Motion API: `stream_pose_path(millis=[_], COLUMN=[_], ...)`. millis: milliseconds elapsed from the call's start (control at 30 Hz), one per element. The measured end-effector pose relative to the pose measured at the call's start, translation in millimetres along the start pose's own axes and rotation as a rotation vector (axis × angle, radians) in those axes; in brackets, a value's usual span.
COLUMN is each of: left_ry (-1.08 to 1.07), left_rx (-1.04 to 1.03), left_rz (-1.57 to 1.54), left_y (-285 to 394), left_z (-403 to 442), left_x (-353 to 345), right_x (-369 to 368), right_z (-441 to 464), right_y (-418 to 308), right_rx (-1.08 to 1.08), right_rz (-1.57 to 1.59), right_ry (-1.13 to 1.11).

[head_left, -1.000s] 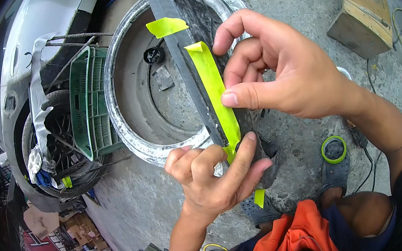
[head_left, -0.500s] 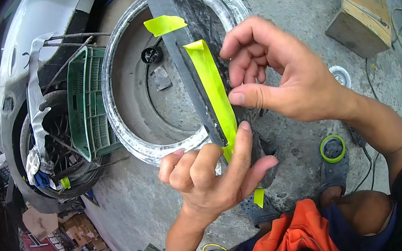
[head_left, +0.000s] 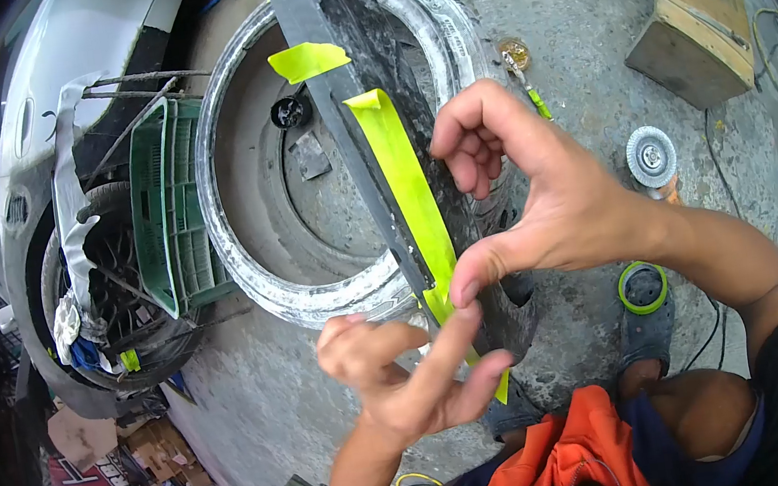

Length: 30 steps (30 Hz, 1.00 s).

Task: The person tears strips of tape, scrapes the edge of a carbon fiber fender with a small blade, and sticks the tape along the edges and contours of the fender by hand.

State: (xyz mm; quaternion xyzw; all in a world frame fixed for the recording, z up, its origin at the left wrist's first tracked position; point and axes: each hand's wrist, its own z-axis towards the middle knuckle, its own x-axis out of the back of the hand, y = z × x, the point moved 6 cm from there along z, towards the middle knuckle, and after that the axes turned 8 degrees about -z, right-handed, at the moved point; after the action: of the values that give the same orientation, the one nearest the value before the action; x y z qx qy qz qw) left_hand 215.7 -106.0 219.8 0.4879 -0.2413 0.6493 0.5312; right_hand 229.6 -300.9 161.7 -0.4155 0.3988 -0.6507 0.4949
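Observation:
A long dark panel (head_left: 308,20) with pale scuffs slants down across a whitish ring-shaped piece. Along its lower part runs a strip of bright yellow-green tape (head_left: 402,173), its top end slightly folded; a shorter tape piece (head_left: 308,60) crosses the panel higher up. My right hand (head_left: 539,195) is on the panel's right side, thumb pressing near the lower part of the strip, its other fingers curled and apart from the thumb. Below, my left hand (head_left: 405,377) has its index fingertip by that thumb, the fingers spread. Yellow-green tape also shows beneath my left hand.
The whitish ring (head_left: 294,298) lies under the panel on the concrete floor. A green crate (head_left: 173,211) and a wheel (head_left: 126,275) stand left, by a car (head_left: 63,79). At right are a wooden box (head_left: 692,21), a round disc tool (head_left: 651,157) and a tape roll (head_left: 643,287).
My right thumb has moved down along the strip towards my left index finger, while its other fingers have shifted down. My left hand has lowered slightly. The panel's upper end has shifted slightly left.

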Motion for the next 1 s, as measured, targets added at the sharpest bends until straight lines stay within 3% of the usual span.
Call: stream_pose_path(millis=[167,233,300,433,467,500,567,1000], left_ry=[0.263,0.221,0.404,0.241,0.113,0.113,-0.026,-0.013], left_rx=[0.231,0.214,0.39,0.669,0.664,0.663,0.726,0.701], left_rz=[-0.221,-0.232,-0.547,-0.889,-0.834,-0.835,-0.971,-0.878], left_y=[-26,-33,-50,-55,-54,-52,-44,-45], left_z=[-11,-14,-18,-2,-1,1,5,6], left_x=[3,-4,-12,-22,-25,-25,-39,-41], right_x=[-9,-7,1,2,-1,-2,-7,-3], right_z=[-4,-7,-13,-17,-17,-17,-16,-15], right_y=[20,28,35,27,26,22,18,49], right_rx=[-0.052,-0.102,-0.16,-0.129,-0.129,-0.083,-0.036,-0.248], right_rz=[0.062,0.123,0.096,0.065,0.064,0.048,0.034,0.161], right_ry=[0.074,0.116,0.162,0.134,0.134,0.199,0.265,0.438])
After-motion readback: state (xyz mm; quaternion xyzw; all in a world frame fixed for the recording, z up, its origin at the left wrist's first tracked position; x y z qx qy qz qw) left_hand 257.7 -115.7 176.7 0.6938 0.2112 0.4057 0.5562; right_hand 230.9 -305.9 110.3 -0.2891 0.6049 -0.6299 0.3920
